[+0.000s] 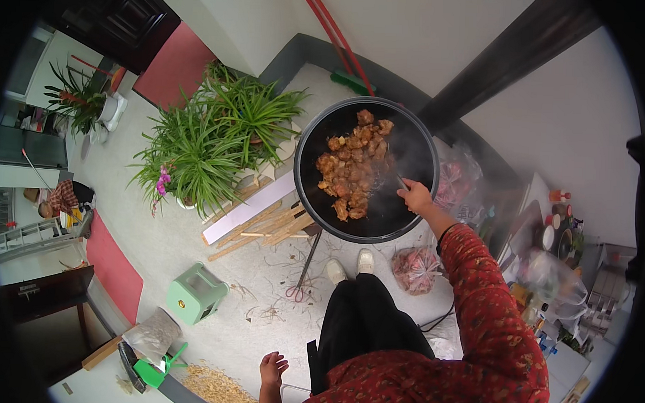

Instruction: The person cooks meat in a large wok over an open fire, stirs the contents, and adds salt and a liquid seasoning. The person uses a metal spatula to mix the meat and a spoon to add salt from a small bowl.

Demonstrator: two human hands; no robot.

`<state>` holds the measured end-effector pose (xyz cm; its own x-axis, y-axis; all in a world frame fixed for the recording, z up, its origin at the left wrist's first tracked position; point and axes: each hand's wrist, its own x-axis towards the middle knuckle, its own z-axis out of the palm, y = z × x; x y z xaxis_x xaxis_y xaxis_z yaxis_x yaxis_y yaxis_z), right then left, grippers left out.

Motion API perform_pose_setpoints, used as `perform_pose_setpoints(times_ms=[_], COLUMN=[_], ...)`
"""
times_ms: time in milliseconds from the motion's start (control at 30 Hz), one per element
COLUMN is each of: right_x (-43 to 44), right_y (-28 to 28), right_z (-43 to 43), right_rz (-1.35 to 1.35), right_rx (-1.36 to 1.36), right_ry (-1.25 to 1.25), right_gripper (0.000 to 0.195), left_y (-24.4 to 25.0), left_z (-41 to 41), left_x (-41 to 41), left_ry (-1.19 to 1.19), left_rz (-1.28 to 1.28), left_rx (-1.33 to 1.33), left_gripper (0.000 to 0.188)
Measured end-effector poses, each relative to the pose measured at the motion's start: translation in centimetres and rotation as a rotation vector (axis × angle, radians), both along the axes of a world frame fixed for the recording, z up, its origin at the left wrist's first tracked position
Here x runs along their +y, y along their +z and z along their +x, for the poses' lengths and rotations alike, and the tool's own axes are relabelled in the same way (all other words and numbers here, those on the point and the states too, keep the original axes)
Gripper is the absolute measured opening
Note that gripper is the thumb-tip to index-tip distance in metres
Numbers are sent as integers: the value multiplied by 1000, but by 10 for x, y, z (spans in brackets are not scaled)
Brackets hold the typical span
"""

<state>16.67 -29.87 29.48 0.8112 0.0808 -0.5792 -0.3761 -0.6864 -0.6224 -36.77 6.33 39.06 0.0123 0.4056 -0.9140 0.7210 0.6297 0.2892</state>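
Observation:
My right hand [415,197] grips the handle of a cooking utensil [400,178], whose far end is lost among the food and steam. It reaches over the right side of a large black wok [388,217]. Browned, sauce-coated chunks of what looks like meat [350,160] are heaped across the wok's middle and left. Some liquid bubbles near the utensil, and steam rises on the right. Low at my side, my left hand [273,367] hangs with nothing in it, its fingers loosely bent and apart.
Wooden sticks [271,226] extend from below the wok beside potted spider plants [218,128]. Tongs [298,291] and a green stool [194,295] are nearby. Bagged food [416,271] lies right of my shoes; bottles [560,196] crowd a right-hand counter. Another person [64,200] is far left.

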Motion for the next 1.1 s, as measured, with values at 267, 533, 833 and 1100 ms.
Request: perform_pose_setpoints(times_ms=[267,533,833,1100], right_x=[-38,-78,-66,5], right_y=[47,121,85,51], right_z=[-6,-31,97,129], right_rz=[-634,-567,-294,-329], right_rx=[-306,-306,26,-266], right_ry=[683,696,169,800], right_gripper=[55,43,38,50], left_y=[-4,-8,2,10], left_z=[5,12,-4,-20], left_x=[0,0,-6,-10], left_ry=[-37,-37,-7,32], left_rz=[-8,-8,15,35], left_rx=[-27,-55,6,35], left_gripper=[25,26,24,23])
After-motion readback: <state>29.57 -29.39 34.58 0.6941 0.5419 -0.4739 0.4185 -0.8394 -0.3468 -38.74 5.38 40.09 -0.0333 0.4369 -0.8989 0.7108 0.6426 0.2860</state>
